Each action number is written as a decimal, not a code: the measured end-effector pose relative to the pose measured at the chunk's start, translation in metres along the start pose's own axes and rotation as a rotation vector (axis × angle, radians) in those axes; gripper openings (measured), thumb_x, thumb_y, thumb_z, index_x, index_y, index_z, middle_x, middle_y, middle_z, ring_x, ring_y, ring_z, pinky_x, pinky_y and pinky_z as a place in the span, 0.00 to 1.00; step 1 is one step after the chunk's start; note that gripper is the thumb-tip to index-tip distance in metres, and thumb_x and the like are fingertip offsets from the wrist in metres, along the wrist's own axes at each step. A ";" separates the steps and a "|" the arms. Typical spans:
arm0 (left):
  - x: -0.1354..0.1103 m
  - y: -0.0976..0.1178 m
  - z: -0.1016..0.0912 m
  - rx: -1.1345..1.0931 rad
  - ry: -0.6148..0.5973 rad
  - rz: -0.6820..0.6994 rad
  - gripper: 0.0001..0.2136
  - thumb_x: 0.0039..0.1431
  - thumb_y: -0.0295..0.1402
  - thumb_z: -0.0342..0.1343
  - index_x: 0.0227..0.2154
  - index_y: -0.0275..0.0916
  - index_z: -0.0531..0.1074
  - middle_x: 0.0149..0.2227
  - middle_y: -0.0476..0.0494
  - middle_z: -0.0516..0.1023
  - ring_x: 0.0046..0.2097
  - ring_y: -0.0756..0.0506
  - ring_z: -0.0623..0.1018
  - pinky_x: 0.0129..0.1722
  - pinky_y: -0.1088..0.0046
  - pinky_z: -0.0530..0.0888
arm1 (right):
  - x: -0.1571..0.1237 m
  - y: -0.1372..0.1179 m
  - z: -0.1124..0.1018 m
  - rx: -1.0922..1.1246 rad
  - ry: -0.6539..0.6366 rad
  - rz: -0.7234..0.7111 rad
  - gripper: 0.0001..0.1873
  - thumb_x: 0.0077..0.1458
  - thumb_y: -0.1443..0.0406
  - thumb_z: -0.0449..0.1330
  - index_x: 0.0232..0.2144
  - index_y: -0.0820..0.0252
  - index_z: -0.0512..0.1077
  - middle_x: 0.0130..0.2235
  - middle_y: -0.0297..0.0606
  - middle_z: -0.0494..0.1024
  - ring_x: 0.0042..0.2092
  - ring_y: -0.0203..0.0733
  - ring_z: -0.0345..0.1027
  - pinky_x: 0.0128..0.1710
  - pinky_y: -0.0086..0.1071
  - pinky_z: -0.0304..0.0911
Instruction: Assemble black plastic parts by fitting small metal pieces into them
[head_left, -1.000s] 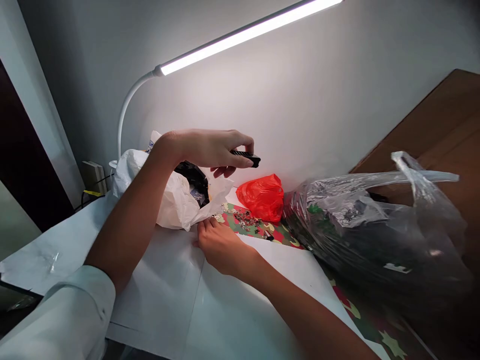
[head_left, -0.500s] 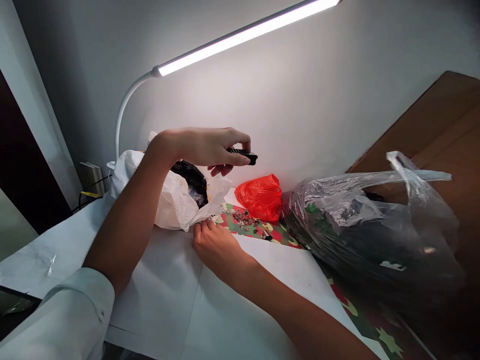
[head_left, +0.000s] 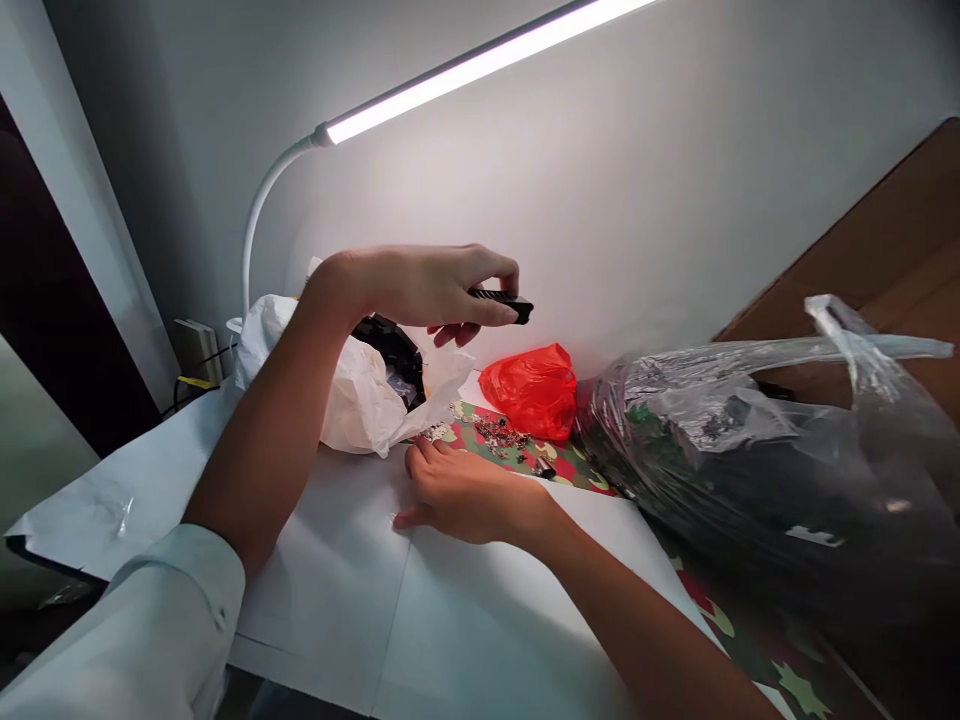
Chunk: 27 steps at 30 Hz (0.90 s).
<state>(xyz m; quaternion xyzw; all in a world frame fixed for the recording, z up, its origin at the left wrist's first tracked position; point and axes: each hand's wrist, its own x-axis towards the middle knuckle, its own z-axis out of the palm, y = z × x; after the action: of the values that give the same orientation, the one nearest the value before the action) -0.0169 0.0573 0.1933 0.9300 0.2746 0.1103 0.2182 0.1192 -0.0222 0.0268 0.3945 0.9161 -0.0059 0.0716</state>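
My left hand (head_left: 459, 285) is raised above the table with thumb and fingers pinched round a small black ridged piece (head_left: 523, 308); its exact kind I cannot make out. Lower down, my right hand (head_left: 469, 495) rests on white paper (head_left: 330, 590), thumb stretched away from the other fingers, nothing visible in it. Its fingertips lie close to a few small pale bits (head_left: 439, 431) at the paper's edge. Behind my left wrist a white plastic bag (head_left: 360, 400) lies open with black parts (head_left: 409, 355) inside. Small metal parts (head_left: 501, 434) lie scattered on a camouflage-patterned sheet (head_left: 577, 467).
A red plastic bag (head_left: 532, 395) sits against the wall. To the right, a big clear bag (head_left: 697, 470) full of dark items leans near brown cardboard (head_left: 877, 240). A small metal cylinder (head_left: 544, 468) lies by the loose parts. A lit lamp (head_left: 480, 75) arches overhead.
My right thumb has spread away from the fingers, and that hand has turned flatter on the paper. My left hand still grips the black piece. The whole view has shifted slightly.
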 end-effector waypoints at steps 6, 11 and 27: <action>-0.002 0.004 0.002 -0.030 -0.007 0.014 0.15 0.67 0.44 0.59 0.49 0.40 0.73 0.29 0.47 0.77 0.30 0.46 0.75 0.33 0.68 0.67 | 0.004 -0.003 0.004 -0.019 -0.016 0.013 0.24 0.74 0.53 0.57 0.51 0.74 0.74 0.50 0.60 0.79 0.52 0.59 0.76 0.47 0.43 0.71; -0.002 0.004 0.002 -0.007 0.008 -0.005 0.15 0.67 0.43 0.58 0.49 0.39 0.73 0.29 0.47 0.77 0.30 0.46 0.75 0.33 0.68 0.67 | 0.004 -0.006 0.006 -0.017 -0.002 0.030 0.16 0.74 0.65 0.54 0.54 0.75 0.72 0.53 0.61 0.78 0.54 0.58 0.75 0.48 0.44 0.71; -0.004 0.001 -0.001 -0.018 0.026 0.016 0.12 0.68 0.41 0.58 0.46 0.39 0.73 0.29 0.48 0.76 0.28 0.49 0.74 0.32 0.71 0.66 | 0.007 -0.005 0.009 -0.102 -0.018 0.025 0.16 0.63 0.76 0.59 0.53 0.76 0.74 0.52 0.61 0.79 0.49 0.56 0.75 0.46 0.40 0.69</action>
<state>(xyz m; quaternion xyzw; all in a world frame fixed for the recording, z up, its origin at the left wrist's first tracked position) -0.0204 0.0544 0.1937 0.9287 0.2688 0.1266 0.2220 0.1122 -0.0207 0.0166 0.4018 0.9094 0.0380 0.1000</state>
